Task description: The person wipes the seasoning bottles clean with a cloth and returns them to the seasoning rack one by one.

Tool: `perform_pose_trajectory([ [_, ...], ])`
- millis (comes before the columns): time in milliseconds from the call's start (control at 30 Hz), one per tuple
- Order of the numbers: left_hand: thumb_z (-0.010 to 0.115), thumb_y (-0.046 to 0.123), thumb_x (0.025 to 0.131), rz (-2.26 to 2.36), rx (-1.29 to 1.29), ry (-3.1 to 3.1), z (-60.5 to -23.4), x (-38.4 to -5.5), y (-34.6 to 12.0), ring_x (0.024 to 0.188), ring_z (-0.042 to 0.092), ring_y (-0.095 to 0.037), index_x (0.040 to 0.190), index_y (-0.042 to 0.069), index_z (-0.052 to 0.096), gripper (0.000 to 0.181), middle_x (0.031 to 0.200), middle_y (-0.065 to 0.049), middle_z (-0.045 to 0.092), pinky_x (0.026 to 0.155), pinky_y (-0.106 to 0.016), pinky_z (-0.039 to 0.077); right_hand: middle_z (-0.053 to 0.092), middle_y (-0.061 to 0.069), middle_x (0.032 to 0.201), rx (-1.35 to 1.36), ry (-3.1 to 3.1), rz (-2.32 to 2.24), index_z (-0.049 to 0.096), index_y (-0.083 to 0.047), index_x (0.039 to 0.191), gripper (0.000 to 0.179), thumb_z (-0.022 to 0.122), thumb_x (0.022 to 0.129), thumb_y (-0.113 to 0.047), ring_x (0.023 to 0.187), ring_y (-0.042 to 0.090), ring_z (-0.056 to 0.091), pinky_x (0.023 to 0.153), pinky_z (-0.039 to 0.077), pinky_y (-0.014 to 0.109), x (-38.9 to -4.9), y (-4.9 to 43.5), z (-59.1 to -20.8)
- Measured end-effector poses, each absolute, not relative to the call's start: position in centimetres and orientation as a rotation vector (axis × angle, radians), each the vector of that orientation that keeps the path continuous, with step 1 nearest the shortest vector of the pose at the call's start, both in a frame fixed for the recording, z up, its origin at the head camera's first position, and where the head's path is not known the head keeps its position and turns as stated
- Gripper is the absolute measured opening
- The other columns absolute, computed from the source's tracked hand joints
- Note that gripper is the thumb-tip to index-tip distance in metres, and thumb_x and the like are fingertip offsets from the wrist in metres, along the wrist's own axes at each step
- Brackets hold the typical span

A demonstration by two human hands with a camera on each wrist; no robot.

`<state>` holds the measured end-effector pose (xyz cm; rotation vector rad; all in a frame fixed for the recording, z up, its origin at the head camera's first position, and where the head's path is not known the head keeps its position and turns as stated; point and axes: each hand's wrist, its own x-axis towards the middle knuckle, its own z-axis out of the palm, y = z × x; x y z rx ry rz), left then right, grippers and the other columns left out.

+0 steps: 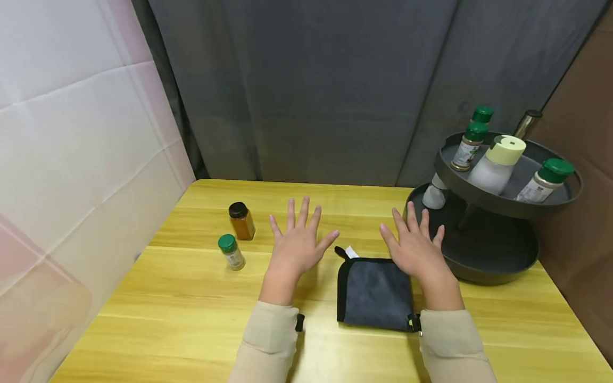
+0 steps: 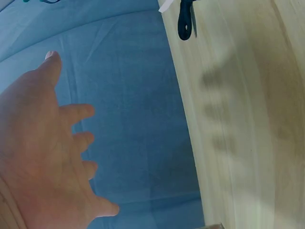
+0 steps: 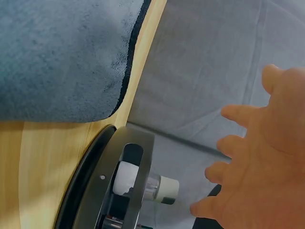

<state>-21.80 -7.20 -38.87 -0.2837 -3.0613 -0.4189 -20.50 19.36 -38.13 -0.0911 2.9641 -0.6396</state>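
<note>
My left hand (image 1: 295, 247) is held above the table with fingers spread, holding nothing; the left wrist view shows the same spread hand (image 2: 47, 143). To its left stand a jar with a black cap and orange-brown contents (image 1: 243, 223) and a small green-capped spice jar (image 1: 233, 254). My right hand (image 1: 417, 247), fingers also spread and holding nothing, hovers near the upper right corner of a folded grey cloth (image 1: 375, 292) with black edging. In the right wrist view, the cloth (image 3: 62, 57) lies left of the hand (image 3: 257, 162).
A dark two-tier round rack (image 1: 483, 271) stands at the right. Its upper tier bears several green-capped jars, a white bottle with a pale yellow cap (image 1: 495, 165) and a gold-coloured bottle (image 1: 527, 125). A white container (image 1: 434, 197) sits on the lower tier. Grey curtain (image 1: 306, 90) hangs behind.
</note>
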Motion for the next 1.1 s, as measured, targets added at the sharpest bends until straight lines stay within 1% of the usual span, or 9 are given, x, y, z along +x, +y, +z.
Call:
perform_pose_trajectory([
  [100, 0.032, 0.079, 0.103, -0.430, -0.286, -3.070, -38.90, -21.88, -7.20, 0.167, -0.016, -0.033, 0.172, 0.029, 0.019, 0.086, 0.181, 0.001, -0.008, 0.126, -0.076, -0.008, -0.021, 0.016, 0.178, -0.094, 2.957, -0.642, 0.007, -0.017, 0.173, 0.083, 0.021, 0.110, -0.068, 0.160, 0.051, -0.026, 0.117, -0.021, 0.082, -20.65, 19.35, -38.18],
  [233, 0.031, 0.079, 0.103, -0.426, -0.289, -3.089, -39.00, -21.87, -7.27, 0.167, -0.018, -0.032, 0.172, 0.029, 0.018, 0.086, 0.181, 0.001, -0.009, 0.127, -0.076, -0.006, -0.023, 0.016, 0.177, -0.098, 2.941, -0.614, 0.006, -0.017, 0.173, 0.085, 0.019, 0.109, -0.071, 0.160, 0.051, -0.026, 0.117, -0.020, 0.082, -20.78, 19.32, -38.31],
  [433, 0.032, 0.078, 0.104, -0.410, -0.297, -3.050, -38.53, -22.30, -7.19, 0.168, -0.013, -0.033, 0.171, 0.028, 0.022, 0.085, 0.182, -0.001, -0.003, 0.127, -0.077, -0.004, -0.022, 0.017, 0.177, -0.116, 2.944, -0.621, 0.006, -0.017, 0.173, 0.085, 0.022, 0.109, -0.070, 0.160, 0.051, -0.026, 0.117, -0.019, 0.082, -21.17, 19.35, -37.95],
  [600, 0.030, 0.079, 0.103, -0.400, -0.304, -3.079, -38.70, -22.32, -7.06, 0.168, -0.014, -0.033, 0.172, 0.029, 0.021, 0.085, 0.182, 0.000, -0.006, 0.127, -0.076, -0.004, -0.024, 0.019, 0.176, -0.098, 2.907, -0.610, 0.003, -0.017, 0.173, 0.086, 0.024, 0.109, -0.070, 0.160, 0.052, -0.026, 0.117, -0.019, 0.082, -21.05, 19.51, -37.98],
  [800, 0.032, 0.078, 0.103, -0.400, -0.319, -3.081, -38.92, -22.42, -6.95, 0.168, -0.012, -0.034, 0.171, 0.028, 0.023, 0.085, 0.182, -0.001, -0.002, 0.128, -0.076, -0.004, -0.025, 0.021, 0.175, -0.089, 2.885, -0.603, 0.004, -0.015, 0.173, 0.089, 0.026, 0.108, -0.072, 0.160, 0.052, -0.026, 0.118, -0.019, 0.082, -21.00, 19.71, -38.12],
  [967, 0.031, 0.079, 0.103, -0.419, -0.334, -3.081, -38.62, -22.65, -6.89, 0.168, -0.014, -0.033, 0.171, 0.028, 0.022, 0.085, 0.182, 0.000, -0.005, 0.128, -0.075, -0.006, -0.023, 0.023, 0.176, -0.117, 2.869, -0.593, 0.005, -0.014, 0.173, 0.090, 0.032, 0.108, -0.071, 0.160, 0.053, -0.024, 0.120, -0.015, 0.081, -21.29, 19.58, -37.79],
  [1100, 0.031, 0.079, 0.103, -0.418, -0.346, -3.087, -38.45, -22.77, -6.89, 0.167, -0.016, -0.032, 0.172, 0.028, 0.022, 0.086, 0.182, 0.000, -0.006, 0.128, -0.074, -0.005, -0.022, 0.024, 0.176, -0.143, 2.841, -0.596, 0.006, -0.013, 0.173, 0.090, 0.038, 0.108, -0.068, 0.160, 0.054, -0.021, 0.121, -0.012, 0.080, -21.34, 19.42, -37.51],
])
